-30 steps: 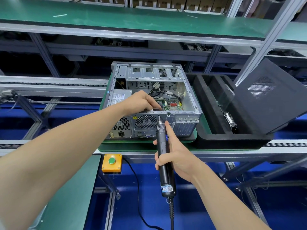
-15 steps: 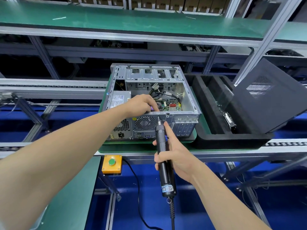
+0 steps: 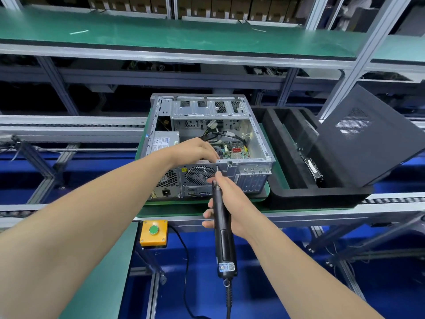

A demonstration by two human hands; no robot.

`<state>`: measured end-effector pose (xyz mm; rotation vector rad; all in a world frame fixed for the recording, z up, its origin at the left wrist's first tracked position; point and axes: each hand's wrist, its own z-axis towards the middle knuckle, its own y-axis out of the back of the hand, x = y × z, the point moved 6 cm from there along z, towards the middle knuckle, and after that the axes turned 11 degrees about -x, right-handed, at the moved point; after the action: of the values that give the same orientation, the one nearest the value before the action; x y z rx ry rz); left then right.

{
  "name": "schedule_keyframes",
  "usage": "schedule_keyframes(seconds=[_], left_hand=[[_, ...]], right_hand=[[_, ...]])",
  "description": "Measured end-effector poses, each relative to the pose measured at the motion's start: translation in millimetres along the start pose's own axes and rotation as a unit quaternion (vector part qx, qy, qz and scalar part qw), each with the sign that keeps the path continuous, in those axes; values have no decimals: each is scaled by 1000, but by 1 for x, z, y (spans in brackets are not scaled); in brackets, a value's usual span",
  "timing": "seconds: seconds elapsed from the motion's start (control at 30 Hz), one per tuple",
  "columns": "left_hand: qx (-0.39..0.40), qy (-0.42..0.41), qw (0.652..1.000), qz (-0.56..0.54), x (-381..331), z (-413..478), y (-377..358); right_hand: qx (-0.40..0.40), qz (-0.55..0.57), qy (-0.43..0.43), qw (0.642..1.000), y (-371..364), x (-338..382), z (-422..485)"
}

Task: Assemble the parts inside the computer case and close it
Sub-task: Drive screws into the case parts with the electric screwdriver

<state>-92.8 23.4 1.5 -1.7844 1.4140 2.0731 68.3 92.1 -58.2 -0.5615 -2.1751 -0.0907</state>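
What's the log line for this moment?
right hand: grips electric screwdriver, bit at computer case rim | left hand: inside case | side panel: off

Ahead of me a long green-matted upper shelf (image 3: 184,40) on silver aluminium posts (image 3: 358,65) spans the view, with a row of brown cardboard boxes (image 3: 230,5) blurred along its far edge. Below it, grey roller conveyor rails (image 3: 69,131) run left to right above a glossy blue floor (image 3: 287,261). A square yellow button box with a round green button (image 3: 153,233) sits just below the near rail, beside a green-topped bench (image 3: 103,284) at my lower left; the light is bright and even.
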Motion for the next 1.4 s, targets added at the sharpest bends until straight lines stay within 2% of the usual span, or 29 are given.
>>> schedule_keyframes(seconds=[0.1, 0.23, 0.4, 0.67, 1.03, 1.17, 1.4], left_hand=[[5, -19, 999, 29, 0, 0, 0], [4, -38, 999, 35, -1, -2, 2], [-7, 1, 1000, 12, 2, 1, 3], [-6, 15, 1000, 16, 4, 2, 7], [-29, 32, 999, -6, 2, 0, 6], [-63, 23, 997, -29, 1, 2, 6], [-63, -4, 997, -39, 3, 5, 9]], right_hand=[[-40, -22, -16, 999, 1, 8, 7], [-52, -24, -10, 998, -2, 16, 9], [-72, -22, -14, 997, -7, 22, 9], [-68, -6, 4, 998, -10, 25, 15], [-41, 11, -48, 998, -10, 27, 17], [-34, 12, -45, 998, -10, 24, 22], [-17, 28, -47, 998, -10, 22, 30]])
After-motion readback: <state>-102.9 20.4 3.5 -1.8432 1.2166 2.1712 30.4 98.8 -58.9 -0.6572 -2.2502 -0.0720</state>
